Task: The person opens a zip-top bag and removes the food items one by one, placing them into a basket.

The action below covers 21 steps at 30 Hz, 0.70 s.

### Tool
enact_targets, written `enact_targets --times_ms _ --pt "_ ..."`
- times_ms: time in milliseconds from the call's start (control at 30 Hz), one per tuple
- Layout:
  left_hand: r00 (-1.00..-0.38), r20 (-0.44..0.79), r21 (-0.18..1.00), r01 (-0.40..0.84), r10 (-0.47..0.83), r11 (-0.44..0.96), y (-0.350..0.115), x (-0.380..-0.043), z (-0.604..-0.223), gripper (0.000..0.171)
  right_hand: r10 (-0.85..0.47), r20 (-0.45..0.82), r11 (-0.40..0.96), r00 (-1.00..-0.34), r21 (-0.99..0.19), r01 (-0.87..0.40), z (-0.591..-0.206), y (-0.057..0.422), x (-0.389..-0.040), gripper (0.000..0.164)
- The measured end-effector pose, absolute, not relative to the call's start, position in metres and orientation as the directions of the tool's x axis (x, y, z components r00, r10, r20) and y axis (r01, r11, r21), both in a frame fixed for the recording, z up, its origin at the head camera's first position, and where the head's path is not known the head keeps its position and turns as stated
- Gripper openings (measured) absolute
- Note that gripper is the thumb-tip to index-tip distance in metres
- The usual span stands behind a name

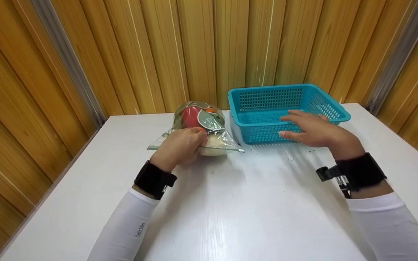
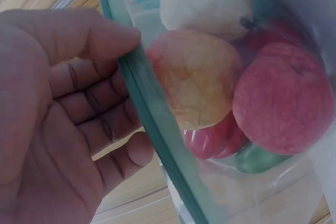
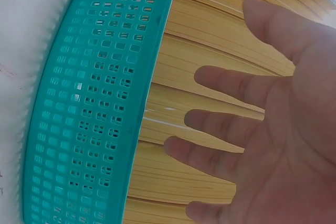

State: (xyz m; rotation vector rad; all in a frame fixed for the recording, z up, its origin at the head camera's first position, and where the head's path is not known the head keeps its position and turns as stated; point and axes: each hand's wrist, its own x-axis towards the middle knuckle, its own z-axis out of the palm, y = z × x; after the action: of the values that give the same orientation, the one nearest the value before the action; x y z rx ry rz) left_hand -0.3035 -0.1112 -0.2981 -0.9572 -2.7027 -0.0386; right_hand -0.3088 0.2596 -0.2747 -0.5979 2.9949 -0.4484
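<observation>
The left hand point(image 1: 183, 145) reaches forward, thumb and fingers pinching the zip edge point(image 2: 164, 150) of a clear bag point(image 1: 210, 120) of fruit point(image 2: 197, 80) on the table point(image 1: 249, 210). The right hand point(image 1: 314, 129), fingers spread and holding nothing, hovers near the blue basket point(image 1: 263, 133) beside the bag.

A white, flat-topped table point(image 1: 252, 221) flecked with small dark specks point(image 1: 311, 150) spreads across my remote view, hemmed by yellow-brown, wood-grain panelled walls point(image 1: 198, 54) with long, straight grey strips point(image 1: 66, 54) at two corners.
</observation>
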Motion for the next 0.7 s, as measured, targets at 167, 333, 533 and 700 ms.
enact_targets --times_ms 167,333,533,700 --pt "-0.778 0.236 -0.042 0.591 0.583 0.806 -0.112 -0.301 -0.294 0.022 -0.403 -0.003 0.875 -0.915 -0.296 -0.384 -0.276 0.258 -0.306 0.068" --pt "-0.754 0.268 -0.074 0.605 0.6 0.793 -0.113 -0.297 -0.289 0.026 -0.483 0.074 0.807 -0.873 -0.349 -0.476 -0.276 0.251 -0.302 0.049" --pt "-0.624 0.485 -0.198 0.603 0.612 0.772 -0.113 -0.286 -0.273 0.021 -0.586 0.274 0.699 -0.762 -0.306 -0.647 -0.271 0.24 -0.298 0.031" --pt "-0.445 0.667 -0.296 0.579 0.598 0.76 -0.109 -0.273 -0.264 0.013 -0.634 0.414 0.614 -0.653 -0.244 -0.75 -0.272 0.229 -0.289 0.032"
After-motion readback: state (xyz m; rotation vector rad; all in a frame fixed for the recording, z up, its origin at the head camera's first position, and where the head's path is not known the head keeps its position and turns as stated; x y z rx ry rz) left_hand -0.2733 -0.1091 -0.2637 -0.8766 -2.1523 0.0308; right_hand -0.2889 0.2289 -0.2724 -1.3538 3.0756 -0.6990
